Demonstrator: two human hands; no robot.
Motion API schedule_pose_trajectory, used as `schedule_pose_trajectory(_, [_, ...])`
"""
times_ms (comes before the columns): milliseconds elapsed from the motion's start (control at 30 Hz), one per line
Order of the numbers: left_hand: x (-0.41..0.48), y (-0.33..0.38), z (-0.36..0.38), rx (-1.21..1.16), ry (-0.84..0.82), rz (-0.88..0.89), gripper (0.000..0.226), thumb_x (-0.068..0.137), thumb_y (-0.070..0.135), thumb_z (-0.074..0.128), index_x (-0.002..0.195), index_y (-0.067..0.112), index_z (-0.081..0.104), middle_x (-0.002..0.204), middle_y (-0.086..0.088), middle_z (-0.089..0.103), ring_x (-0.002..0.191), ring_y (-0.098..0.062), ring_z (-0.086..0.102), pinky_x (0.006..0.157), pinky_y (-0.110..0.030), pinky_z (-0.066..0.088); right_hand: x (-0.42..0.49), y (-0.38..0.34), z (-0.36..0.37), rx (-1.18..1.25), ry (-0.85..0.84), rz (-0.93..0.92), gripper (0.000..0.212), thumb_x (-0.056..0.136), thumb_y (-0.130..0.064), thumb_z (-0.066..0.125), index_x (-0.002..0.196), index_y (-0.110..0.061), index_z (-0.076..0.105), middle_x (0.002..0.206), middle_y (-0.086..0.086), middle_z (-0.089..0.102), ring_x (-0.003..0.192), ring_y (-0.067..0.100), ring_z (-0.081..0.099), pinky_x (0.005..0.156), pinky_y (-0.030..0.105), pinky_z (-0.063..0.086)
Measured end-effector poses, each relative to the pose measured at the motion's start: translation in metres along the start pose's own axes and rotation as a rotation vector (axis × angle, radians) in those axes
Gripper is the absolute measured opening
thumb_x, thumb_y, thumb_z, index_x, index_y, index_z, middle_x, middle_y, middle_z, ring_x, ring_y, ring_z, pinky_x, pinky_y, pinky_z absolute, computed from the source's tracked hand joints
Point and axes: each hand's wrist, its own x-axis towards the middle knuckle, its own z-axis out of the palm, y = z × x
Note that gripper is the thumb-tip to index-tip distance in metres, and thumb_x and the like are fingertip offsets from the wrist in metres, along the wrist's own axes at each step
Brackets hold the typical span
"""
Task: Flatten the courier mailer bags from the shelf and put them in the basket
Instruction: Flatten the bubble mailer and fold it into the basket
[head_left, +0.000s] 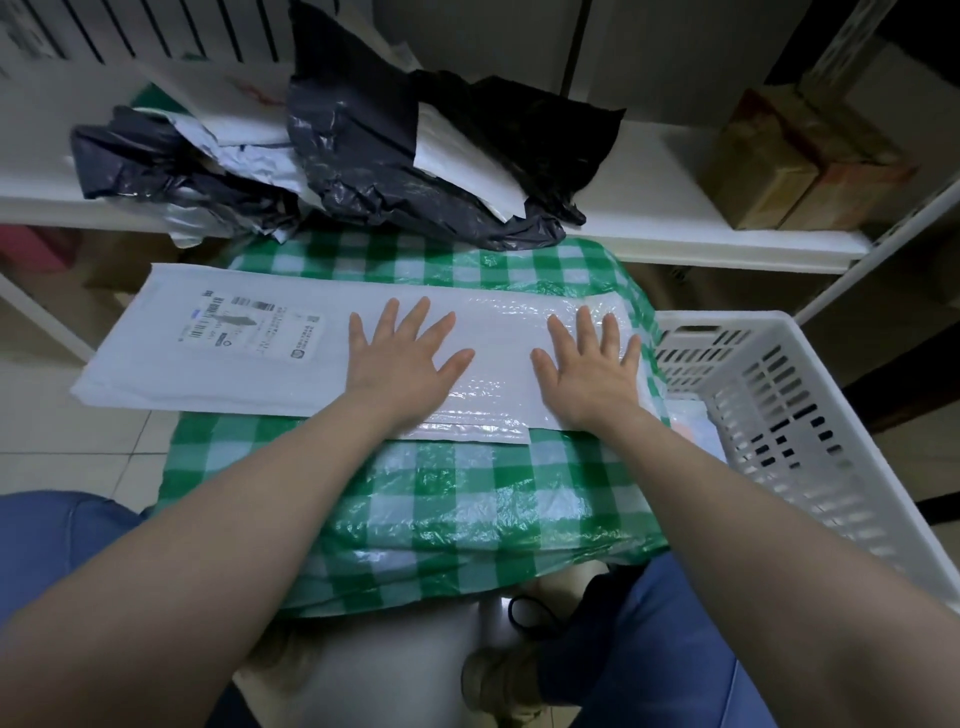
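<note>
- White padded mailer bag (249, 374) is pressed beneath both palms on the green-checked cover (441, 509). The left hand (402, 358) and right hand (589, 374) are laid flat side by side, fingers straight and spread, with nothing gripped.
- Most of the bag, with its shipping label (249, 327), extends to the left of the left hand and overhangs the cover's edge. That end is not held down.
- Trapped air is probably best driven out by strokes swept outward from the palms. The left hand should be moved towards the label end while the right end is pinned against sliding.
- Pressure should be kept even, since the overhanging part would likely tip if leaned on.
- Just right of the right hand stands the basket (727, 321), where the flattened bag can be placed.
- Crumpled black and grey bags (363, 171) lie on the shelf (649, 218) beyond the fingertips.
</note>
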Motion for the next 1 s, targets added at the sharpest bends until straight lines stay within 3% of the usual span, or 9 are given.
schedule_pose_trajectory(200, [-0.023,-0.059,0.004,-0.099,0.008,-0.136,0.067,0.094,0.067,0.003,0.155,0.040,-0.001,0.163,0.012,-0.013,0.149,-0.014,-0.017,0.118,-0.051,-0.014,-0.002,-0.003,-0.005,-0.010,-0.029,0.022,0.064,0.096,-0.059,0.003,0.154,-0.035,-0.005,0.161,0.001,-0.017,0.146,0.032,-0.022,0.116,0.058,-0.012])
schedule_pose_trajectory(333, [-0.028,-0.067,0.008,-0.061,-0.004,-0.134,0.063,0.096,0.063,0.002,0.155,0.040,-0.005,0.161,0.013,-0.018,0.148,-0.015,-0.020,0.117,-0.052,-0.015,-0.001,-0.034,-0.015,0.030,-0.039,0.148,0.069,0.097,-0.057,0.005,0.155,-0.021,-0.002,0.161,0.008,-0.017,0.145,0.034,-0.022,0.115,0.059,-0.012])
schedule_pose_trajectory(400, [-0.028,-0.068,0.009,-0.067,-0.009,-0.142,0.062,0.097,0.062,0.002,0.154,0.040,-0.007,0.161,0.013,-0.020,0.148,-0.015,-0.021,0.117,-0.052,-0.015,-0.002,-0.075,-0.019,0.032,0.031,0.060,0.072,0.097,-0.059,0.006,0.155,-0.017,-0.003,0.161,0.008,-0.018,0.145,0.034,-0.023,0.114,0.059,-0.014])
schedule_pose_trajectory(467, [-0.027,-0.068,0.008,-0.076,-0.014,-0.140,0.061,0.097,0.062,0.003,0.153,0.041,-0.007,0.161,0.013,-0.020,0.148,-0.015,-0.021,0.117,-0.051,-0.016,-0.001,-0.121,-0.023,0.061,0.044,-0.109,0.067,0.098,-0.058,0.007,0.155,-0.025,-0.005,0.161,0.004,-0.018,0.145,0.033,-0.024,0.114,0.060,-0.015])
schedule_pose_trajectory(533, [-0.027,-0.071,0.006,-0.091,-0.022,-0.118,0.058,0.099,0.058,0.005,0.153,0.042,-0.006,0.161,0.015,-0.018,0.148,-0.013,-0.019,0.118,-0.050,-0.014,0.001,-0.156,-0.023,0.082,-0.040,-0.167,0.063,0.098,-0.059,0.007,0.154,-0.033,-0.002,0.161,0.000,-0.017,0.145,0.032,-0.023,0.112,0.063,-0.016])
schedule_pose_trajectory(633, [-0.026,-0.094,-0.001,-0.087,-0.023,-0.093,0.056,0.102,0.052,0.007,0.155,0.039,-0.003,0.162,0.014,-0.015,0.149,-0.012,-0.015,0.120,-0.046,-0.008,0.005,-0.173,-0.016,0.078,-0.122,-0.118,0.062,0.096,-0.062,0.006,0.153,-0.040,-0.001,0.162,-0.004,-0.016,0.147,0.031,-0.020,0.109,0.068,-0.014])
schedule_pose_trajectory(767, [-0.032,-0.149,-0.001,-0.070,0.015,-0.271,0.063,0.098,0.063,0.008,0.154,0.039,-0.008,0.162,0.008,-0.019,0.149,-0.018,-0.018,0.118,-0.050,-0.012,0.005,-0.171,-0.014,0.088,-0.108,-0.119,0.062,0.094,-0.064,0.007,0.152,-0.042,-0.001,0.162,-0.006,-0.015,0.147,0.030,-0.019,0.109,0.068,-0.013])
schedule_pose_trajectory(1000, [-0.036,-0.174,0.005,-0.375,0.046,-0.430,0.082,0.092,0.072,0.025,0.156,0.030,-0.006,0.164,-0.008,-0.010,0.151,-0.025,-0.006,0.121,-0.044,-0.002,0.006,-0.174,-0.012,0.089,-0.073,-0.117,0.062,0.094,-0.063,0.009,0.152,-0.042,0.001,0.162,-0.005,-0.013,0.147,0.029,-0.018,0.109,0.068,-0.013])
